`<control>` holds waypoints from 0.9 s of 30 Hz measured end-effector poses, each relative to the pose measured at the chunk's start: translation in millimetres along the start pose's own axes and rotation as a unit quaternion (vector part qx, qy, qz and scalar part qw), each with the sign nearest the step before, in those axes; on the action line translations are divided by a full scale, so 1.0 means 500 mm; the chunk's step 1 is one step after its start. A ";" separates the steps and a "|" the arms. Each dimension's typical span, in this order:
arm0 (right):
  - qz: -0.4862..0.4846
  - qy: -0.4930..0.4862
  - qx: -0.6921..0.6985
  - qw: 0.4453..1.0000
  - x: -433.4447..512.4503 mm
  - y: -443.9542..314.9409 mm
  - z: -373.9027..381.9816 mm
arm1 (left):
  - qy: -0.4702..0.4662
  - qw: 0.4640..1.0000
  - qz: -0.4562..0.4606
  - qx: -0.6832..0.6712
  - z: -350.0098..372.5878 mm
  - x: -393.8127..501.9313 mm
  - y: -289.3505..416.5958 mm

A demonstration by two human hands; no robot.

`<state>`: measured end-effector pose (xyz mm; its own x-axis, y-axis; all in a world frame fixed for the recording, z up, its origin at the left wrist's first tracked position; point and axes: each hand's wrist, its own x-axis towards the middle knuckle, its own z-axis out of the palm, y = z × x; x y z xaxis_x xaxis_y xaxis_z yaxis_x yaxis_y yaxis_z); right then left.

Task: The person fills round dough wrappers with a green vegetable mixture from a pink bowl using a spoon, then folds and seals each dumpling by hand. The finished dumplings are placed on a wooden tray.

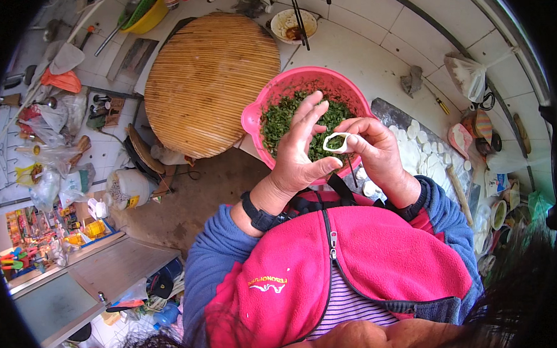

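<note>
My right hand [377,146] pinches a folded round dough wrapper [336,143] between thumb and fingers, with chopped green filling showing in its opening. Beside it, my left hand [298,145] is raised with thumb and fingers apart, holding nothing. Both hands are above a pink plastic basin [253,116] of chopped greens [276,120]. A thin dark stick [352,170] slants down beneath my right hand; its upper end is hidden. To the right, many white dough wrappers [429,160] and small dough pieces lie on a floured dark board [390,111].
Left of the basin lies a large round stalk-woven board [209,83]. Behind it stands a bowl [276,22] with dark chopsticks [300,21] across it. A rolling pin [460,195] lies at the right, a yellow-handled tool [442,106] near the tiled wall. A white bucket [129,187] sits lower left.
</note>
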<state>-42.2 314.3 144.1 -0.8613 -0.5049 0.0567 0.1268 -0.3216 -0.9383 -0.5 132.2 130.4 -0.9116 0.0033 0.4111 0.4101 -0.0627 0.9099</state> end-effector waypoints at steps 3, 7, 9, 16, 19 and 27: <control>0.011 -0.036 -0.037 0.999 0.001 -0.005 0.004 | -0.087 0.994 -0.053 0.024 0.002 0.005 0.004; 0.001 -0.049 -0.130 0.990 -0.003 -0.018 0.008 | -0.106 0.991 0.011 0.082 0.011 0.013 0.014; -0.030 -0.053 -0.144 0.988 -0.004 -0.022 0.012 | -0.110 0.984 0.053 0.130 0.011 0.018 0.017; -0.010 0.000 -0.150 0.989 -0.010 -0.018 0.028 | -0.102 0.966 0.100 0.216 0.004 0.031 0.019; -0.004 0.032 -0.142 0.989 0.002 -0.018 0.030 | -0.082 0.991 -0.005 0.104 0.011 0.020 0.016; -0.224 0.035 -0.417 0.881 0.030 -0.048 0.024 | 0.003 0.976 -0.158 -0.151 0.029 -0.008 -0.020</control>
<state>-52.2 304.8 171.8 -0.7652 -0.4176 0.4900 -0.6126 0.2380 -0.7537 -0.6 147.5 120.5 -0.9917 0.0642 0.1114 0.0820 -0.3508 0.9329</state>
